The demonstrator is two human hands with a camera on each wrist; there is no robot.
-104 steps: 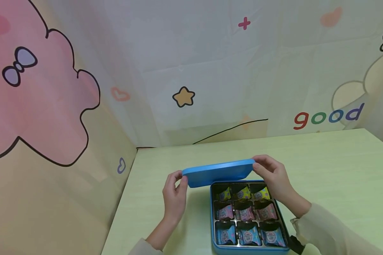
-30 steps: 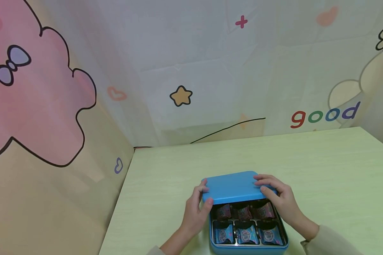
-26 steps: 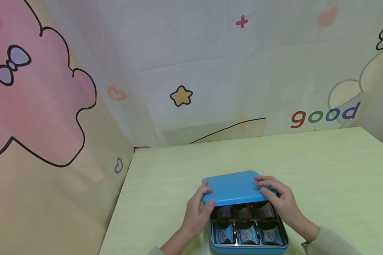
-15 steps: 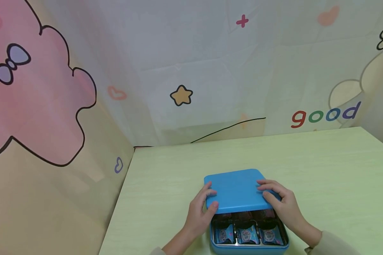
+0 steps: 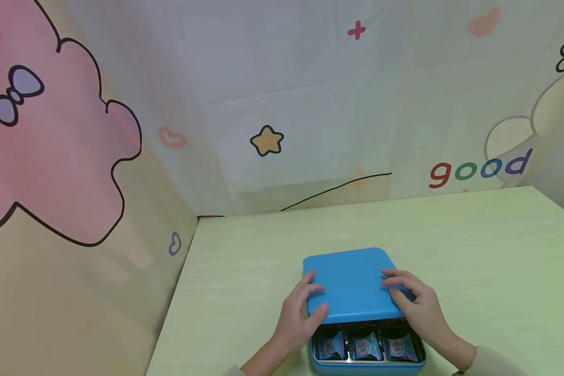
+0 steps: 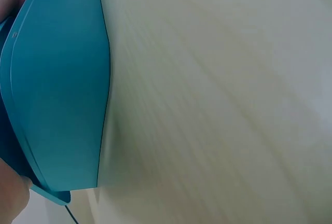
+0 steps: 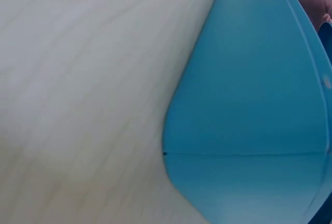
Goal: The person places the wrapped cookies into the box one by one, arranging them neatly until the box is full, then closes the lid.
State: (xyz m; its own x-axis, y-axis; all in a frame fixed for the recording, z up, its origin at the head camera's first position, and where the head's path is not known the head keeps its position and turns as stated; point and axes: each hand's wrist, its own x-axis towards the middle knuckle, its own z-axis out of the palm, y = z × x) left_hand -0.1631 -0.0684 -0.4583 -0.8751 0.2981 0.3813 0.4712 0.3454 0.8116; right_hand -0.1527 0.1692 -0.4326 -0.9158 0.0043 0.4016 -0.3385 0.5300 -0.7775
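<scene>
A blue lid point(image 5: 350, 287) lies over the back and middle of a blue tin box point(image 5: 368, 368) in the head view, its near edge short of the box's front. In the uncovered front row, three blue-wrapped sweets point(image 5: 365, 347) sit in black compartments; the lid hides the others. My left hand point(image 5: 297, 317) holds the lid's left side, thumb at the near corner and fingertips on top. Across from it, my right hand point(image 5: 419, 303) grips the right edge with bent fingers. Both wrist views show the tin's side wall point(image 6: 62, 89) close up.
The pale green table point(image 5: 244, 250) extends behind and to both sides of the box. A curtain printed with cartoon figures point(image 5: 268, 141) hangs behind it and along the left side.
Both hands have brought the lid from upright behind the tin down to lying over it, and moved it toward the front. It covers the back and middle rows of sweets.
</scene>
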